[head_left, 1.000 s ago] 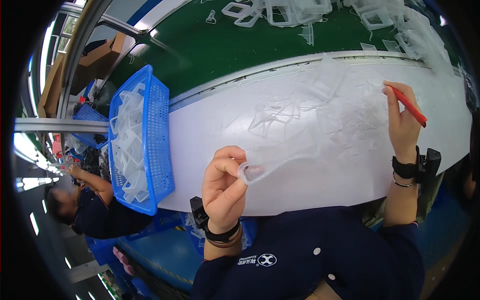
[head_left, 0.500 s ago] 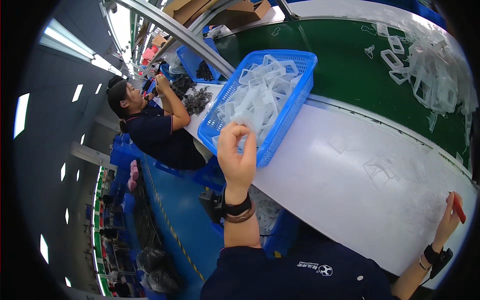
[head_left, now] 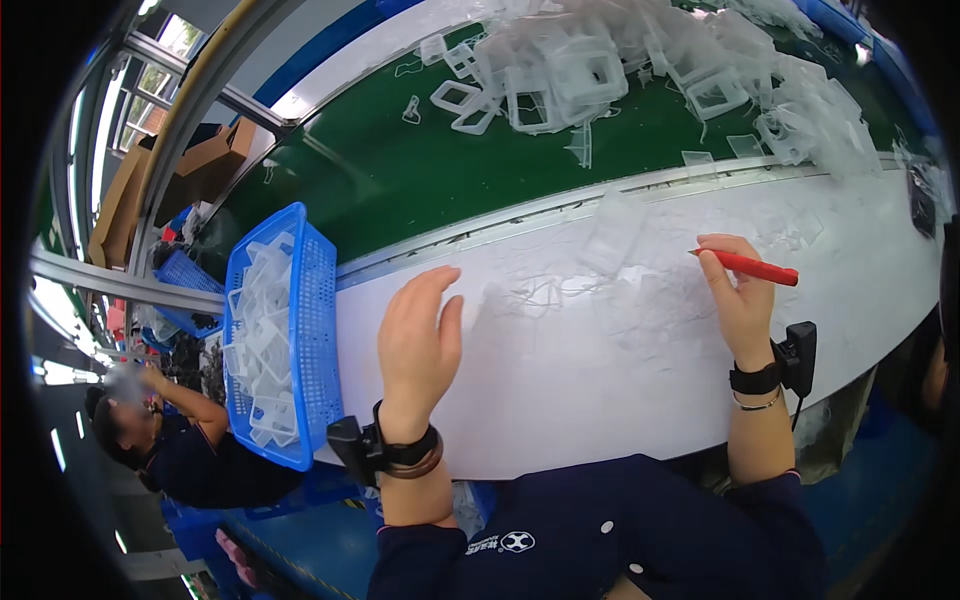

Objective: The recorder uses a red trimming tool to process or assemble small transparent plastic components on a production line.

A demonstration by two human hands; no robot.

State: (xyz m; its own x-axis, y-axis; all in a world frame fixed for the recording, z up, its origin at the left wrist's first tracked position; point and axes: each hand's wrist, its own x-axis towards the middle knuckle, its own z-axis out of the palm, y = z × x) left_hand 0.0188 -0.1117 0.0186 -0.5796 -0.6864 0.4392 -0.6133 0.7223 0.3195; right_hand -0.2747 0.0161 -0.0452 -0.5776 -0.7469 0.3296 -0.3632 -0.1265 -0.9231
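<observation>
I'm holding a red tool (head_left: 748, 266) gripped in right hand (head_left: 738, 300); left hand (head_left: 415, 340) hovering open, empty, over white table (head_left: 600, 400); blue basket (head_left: 318, 330) looking partly filled, clear frames (head_left: 560, 70) waiting on belt (head_left: 380, 190).

This is a factory assembly line. A green conveyor belt (head_left: 400, 190) carries heaps of clear plastic frames (head_left: 560, 70) past a white desk (head_left: 600, 380). A blue basket (head_left: 300, 330) holds more frames, cardboard boxes (head_left: 190, 170) stand far left, and a co-worker (head_left: 170, 440) sits alongside.
</observation>
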